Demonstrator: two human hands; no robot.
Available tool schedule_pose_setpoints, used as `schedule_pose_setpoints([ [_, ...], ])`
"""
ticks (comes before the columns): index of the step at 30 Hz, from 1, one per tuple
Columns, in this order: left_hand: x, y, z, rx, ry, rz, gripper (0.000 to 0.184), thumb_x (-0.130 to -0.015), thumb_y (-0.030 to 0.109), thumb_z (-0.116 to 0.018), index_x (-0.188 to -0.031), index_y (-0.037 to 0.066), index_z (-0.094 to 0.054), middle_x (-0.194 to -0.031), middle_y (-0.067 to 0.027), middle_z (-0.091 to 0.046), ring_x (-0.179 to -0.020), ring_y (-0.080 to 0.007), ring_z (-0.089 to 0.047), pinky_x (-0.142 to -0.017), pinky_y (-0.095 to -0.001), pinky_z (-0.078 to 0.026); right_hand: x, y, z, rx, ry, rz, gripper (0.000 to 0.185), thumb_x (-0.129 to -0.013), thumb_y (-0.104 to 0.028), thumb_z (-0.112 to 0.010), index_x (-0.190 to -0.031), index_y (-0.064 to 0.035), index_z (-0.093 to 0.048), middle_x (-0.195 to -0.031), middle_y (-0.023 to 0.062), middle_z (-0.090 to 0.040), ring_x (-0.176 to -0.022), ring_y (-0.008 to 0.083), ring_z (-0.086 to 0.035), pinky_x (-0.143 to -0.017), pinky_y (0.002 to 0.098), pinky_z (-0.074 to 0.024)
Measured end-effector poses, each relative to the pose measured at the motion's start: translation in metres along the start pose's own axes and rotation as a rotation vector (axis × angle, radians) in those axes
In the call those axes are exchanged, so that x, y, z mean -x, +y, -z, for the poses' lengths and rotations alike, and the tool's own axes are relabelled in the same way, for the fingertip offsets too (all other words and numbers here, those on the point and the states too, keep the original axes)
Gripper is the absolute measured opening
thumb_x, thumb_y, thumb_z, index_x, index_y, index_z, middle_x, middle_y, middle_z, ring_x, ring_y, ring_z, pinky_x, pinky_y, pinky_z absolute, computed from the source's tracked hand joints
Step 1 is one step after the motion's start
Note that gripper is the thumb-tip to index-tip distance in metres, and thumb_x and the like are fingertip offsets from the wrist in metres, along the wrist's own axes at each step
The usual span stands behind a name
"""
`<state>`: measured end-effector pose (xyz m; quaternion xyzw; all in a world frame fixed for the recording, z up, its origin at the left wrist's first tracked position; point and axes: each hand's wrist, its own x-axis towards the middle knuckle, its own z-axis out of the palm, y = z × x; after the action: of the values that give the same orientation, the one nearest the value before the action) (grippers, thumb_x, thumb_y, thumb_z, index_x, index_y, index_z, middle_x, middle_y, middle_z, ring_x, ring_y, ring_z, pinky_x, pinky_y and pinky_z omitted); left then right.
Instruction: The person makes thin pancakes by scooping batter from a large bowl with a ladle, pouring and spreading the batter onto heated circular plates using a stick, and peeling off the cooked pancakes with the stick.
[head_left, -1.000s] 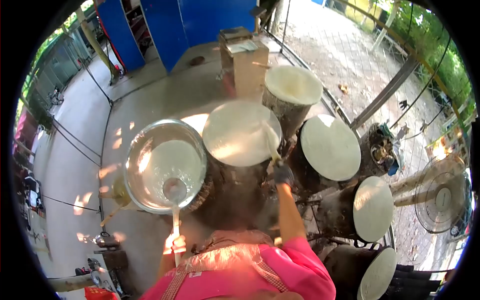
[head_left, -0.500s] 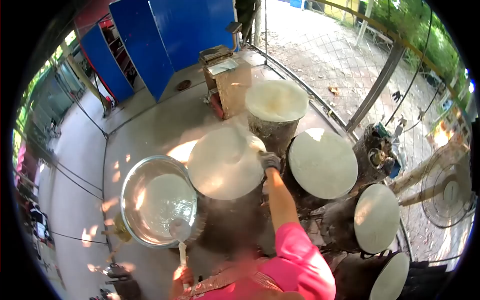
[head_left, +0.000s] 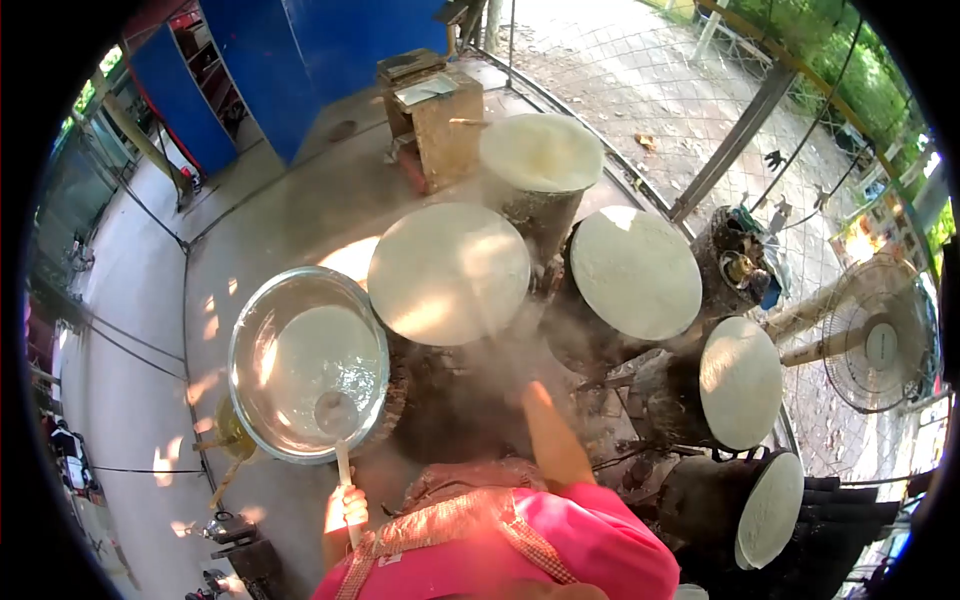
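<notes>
My left hand [head_left: 350,505] is wrapped round the pale handle of a ladle [head_left: 336,412], whose round head rests in the white batter of a wide metal basin [head_left: 250,405]. Right of the basin, a round griddle [head_left: 448,272] bears a thin pale layer. My right forearm [head_left: 555,432] reaches toward the steam below this griddle. The dark-gloved right hand cannot be made out against the dark drum and steam, nor can anything it holds.
More pale-topped round drums curve along the right: one behind [head_left: 542,152], one beside [head_left: 637,272], and lower ones [head_left: 741,382] [head_left: 770,510]. A fan [head_left: 880,343] stands far right. Behind are a wooden box [head_left: 450,130] and blue panels [head_left: 250,60].
My right arm has drawn back from the griddle toward my body, and the glove is lost from sight. The ladle stays in the basin. The camera view has shifted.
</notes>
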<state>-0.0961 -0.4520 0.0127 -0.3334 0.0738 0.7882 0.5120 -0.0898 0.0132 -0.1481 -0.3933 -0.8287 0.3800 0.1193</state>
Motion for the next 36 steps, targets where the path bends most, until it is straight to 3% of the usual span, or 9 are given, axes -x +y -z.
schedule_pose_setpoints([
  [10,-0.007,0.019,0.005,-0.042,-0.202,0.245,0.027,-0.082,0.029,-0.041,-0.059,0.015,-0.042,-0.049,0.0044,-0.037,-0.038,-0.0069,-0.033,-0.042,-0.0235,-0.031,-0.150,-0.018,0.012,0.345,0.053,-0.021,0.036,-0.077,-0.033,-0.051,-0.100,-0.0048,-0.055,-0.078,0.0144,-0.060,-0.079,0.0237,-0.057,-0.071,0.0357,-0.0447],
  [13,-0.022,0.021,-0.011,-0.060,-0.202,0.167,0.025,-0.082,0.028,-0.041,-0.061,0.015,-0.044,-0.051,0.0041,-0.038,-0.039,-0.0068,-0.034,-0.041,-0.0237,-0.031,-0.100,-0.070,0.044,0.397,0.568,0.453,0.051,-0.078,-0.040,-0.045,-0.118,-0.0094,-0.044,-0.105,0.0175,-0.053,-0.105,0.0271,-0.046,-0.091,0.0360,-0.0322],
  [16,-0.046,0.019,-0.047,-0.184,-0.121,-0.060,0.015,-0.083,0.021,-0.040,-0.073,0.013,-0.047,-0.054,0.0048,-0.035,-0.041,-0.0057,-0.033,-0.039,-0.0210,-0.029,-0.078,-0.086,0.103,0.566,0.455,0.681,0.055,-0.079,-0.043,-0.037,-0.115,-0.0013,-0.045,-0.112,0.0266,-0.045,-0.109,0.0337,-0.042,-0.092,0.0465,-0.0306],
  [23,-0.141,0.025,-0.143,-0.503,-0.053,-0.400,0.009,-0.084,0.013,-0.039,-0.079,0.006,-0.039,-0.054,0.0037,-0.030,-0.043,-0.0046,-0.032,-0.035,-0.0167,-0.027,-0.018,-0.120,0.158,0.727,-0.449,0.205,0.036,-0.077,-0.037,-0.045,-0.093,-0.0089,-0.059,-0.092,0.0134,-0.060,-0.087,0.0264,-0.058,-0.073,0.0396,-0.0472],
  [26,-0.188,0.032,-0.157,-0.415,0.032,-0.344,0.013,-0.083,0.013,-0.040,-0.074,0.004,-0.039,-0.053,0.0014,-0.030,-0.040,-0.0059,-0.032,-0.034,-0.0183,-0.027,-0.030,-0.038,0.123,0.487,-0.118,-0.081,0.046,-0.069,-0.052,-0.051,-0.095,-0.0150,-0.059,-0.090,0.0126,-0.060,-0.083,0.0240,-0.060,-0.069,0.0377,-0.0488],
  [27,-0.199,0.023,-0.163,-0.523,0.082,-0.386,0.012,-0.082,0.015,-0.042,-0.075,0.005,-0.039,-0.052,0.0015,-0.030,-0.039,-0.0068,-0.031,-0.034,-0.0194,-0.027,-0.022,-0.006,0.095,0.671,0.152,0.240,0.033,-0.075,-0.037,-0.045,-0.097,-0.0151,-0.058,-0.083,0.0102,-0.062,-0.077,0.0226,-0.060,-0.067,0.0355,-0.0483],
  [32,-0.240,-0.024,-0.181,-0.620,0.089,-0.347,0.017,-0.078,0.021,-0.048,-0.070,0.009,-0.039,-0.046,0.0014,-0.029,-0.035,-0.0096,-0.029,-0.031,-0.0228,-0.025,0.043,-0.039,0.048,0.733,-0.167,0.128,0.029,-0.076,-0.036,-0.046,-0.082,-0.0126,-0.062,-0.070,0.0077,-0.061,-0.063,0.0213,-0.060,-0.053,0.0362,-0.0472],
  [34,-0.230,-0.001,-0.178,-0.156,0.121,0.175,0.026,-0.082,0.030,-0.044,-0.064,0.013,-0.037,-0.044,0.0028,-0.025,-0.033,-0.0087,-0.025,-0.030,-0.0186,-0.018,0.067,-0.045,0.034,0.765,-0.135,0.188,0.027,-0.075,-0.033,-0.046,-0.079,-0.0120,-0.062,-0.066,0.0064,-0.061,-0.058,0.0210,-0.058,-0.049,0.0358,-0.0459],
  [36,-0.173,0.008,-0.138,-0.780,-0.150,-0.052,0.032,-0.084,0.038,-0.041,-0.062,0.016,-0.036,-0.044,0.0031,-0.024,-0.032,-0.0077,-0.023,-0.030,-0.0182,-0.017,0.095,-0.043,0.048,0.685,0.059,0.346,0.026,-0.077,-0.031,-0.047,-0.069,-0.0100,-0.060,-0.057,0.0113,-0.056,-0.052,0.0273,-0.056,-0.045,0.0352,-0.0436],
])
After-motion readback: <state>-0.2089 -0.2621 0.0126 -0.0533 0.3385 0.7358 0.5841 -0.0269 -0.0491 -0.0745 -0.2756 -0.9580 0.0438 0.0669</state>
